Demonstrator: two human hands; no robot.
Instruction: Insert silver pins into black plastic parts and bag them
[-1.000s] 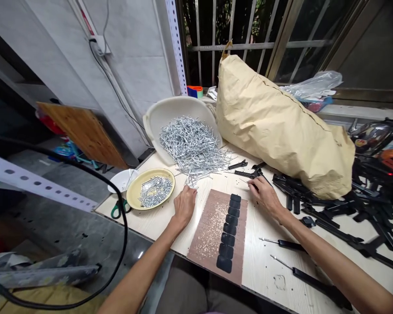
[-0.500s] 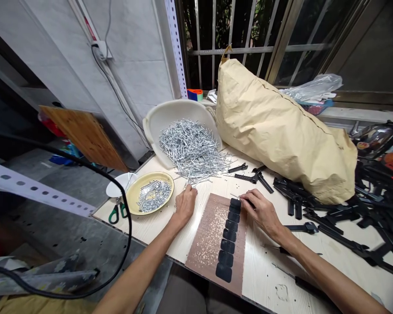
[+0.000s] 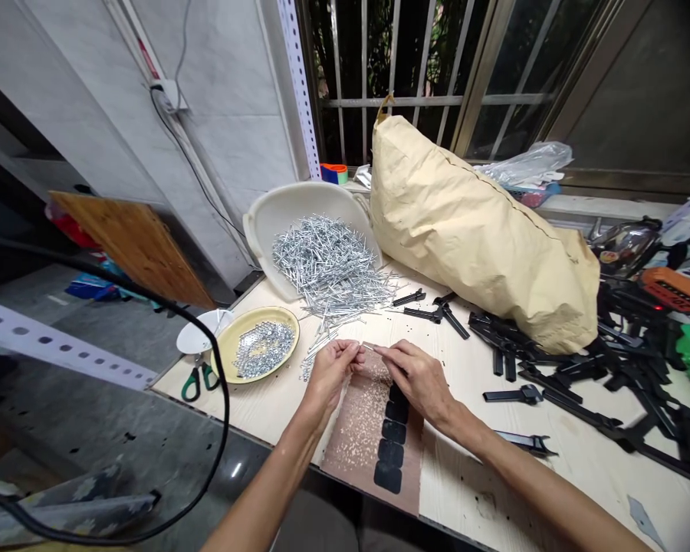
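Note:
My left hand [image 3: 330, 369] and my right hand [image 3: 415, 373] meet above the top edge of a brown board [image 3: 363, 418] on the table [image 3: 552, 452]. The left hand's fingers pinch a thin silver pin [image 3: 363, 347]. The right hand's fingers are pinched on a small dark part I cannot make out, touching the pin's end. A row of black pads [image 3: 392, 445] lies along the board, partly hidden under my right hand. A heap of silver pins [image 3: 327, 264] spills from a tipped white basin [image 3: 290, 207] just beyond my hands.
A yellow dish [image 3: 257, 351] of small metal bits sits left of my hands, with green scissors [image 3: 195, 377] and a white bowl [image 3: 198, 331] beside it. A big tan sack [image 3: 474, 230] lies behind. Black plastic parts [image 3: 586, 364] cover the right side. A black cable [image 3: 207, 383] hangs left.
My left hand left the pin heap with a pin. My right hand moved left from the board's upper right. Both hands now meet over the board's top edge.

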